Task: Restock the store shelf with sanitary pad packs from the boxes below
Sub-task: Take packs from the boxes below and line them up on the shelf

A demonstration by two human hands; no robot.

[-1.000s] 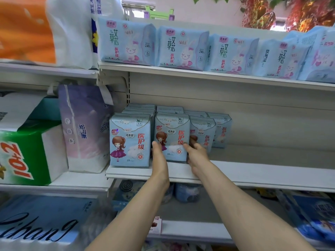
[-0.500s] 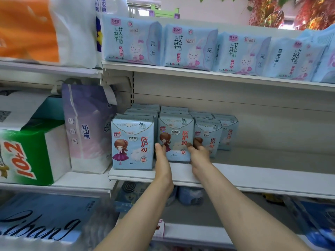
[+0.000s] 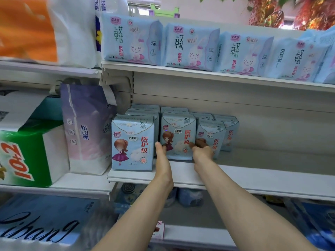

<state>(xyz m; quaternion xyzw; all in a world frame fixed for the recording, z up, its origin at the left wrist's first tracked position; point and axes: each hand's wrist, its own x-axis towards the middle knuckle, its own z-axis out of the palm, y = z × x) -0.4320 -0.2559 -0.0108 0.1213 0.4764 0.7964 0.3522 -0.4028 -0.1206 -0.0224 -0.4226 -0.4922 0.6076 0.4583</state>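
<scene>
Our left hand (image 3: 161, 153) lies flat and edge-on against the near left corner of the middle pack (image 3: 178, 135), fingers straight and together, touching rather than gripping; our right hand (image 3: 201, 150) has its fingers curled round the pack's near right edge, wedged between it and the shorter pack (image 3: 211, 137) just to the right. So the pack sits bracketed between both hands, straight ahead of them, standing upright with its long axis vertical and its printed face toward us. Both hands reach about equally far; both forearms stretch forward over the shelf (image 3: 244, 176) lip, wrists low and nearly resting on it. We judge the step in hand is squaring this pack in its row, and the next move turns on sliding it along the shelf, toward us or away, level with the left pack (image 3: 133, 142), which stands nearer the lip. More packs stand in files behind these, toward the back panel. The shelf to the right of the row is bare, so there is room to fill. Above, a higher shelf carries wide rabbit packs (image 3: 190, 45); to the far left stand a purple bag (image 3: 85, 127) and a green bundle (image 3: 27, 153). The boxes below we cannot make out clearly
</scene>
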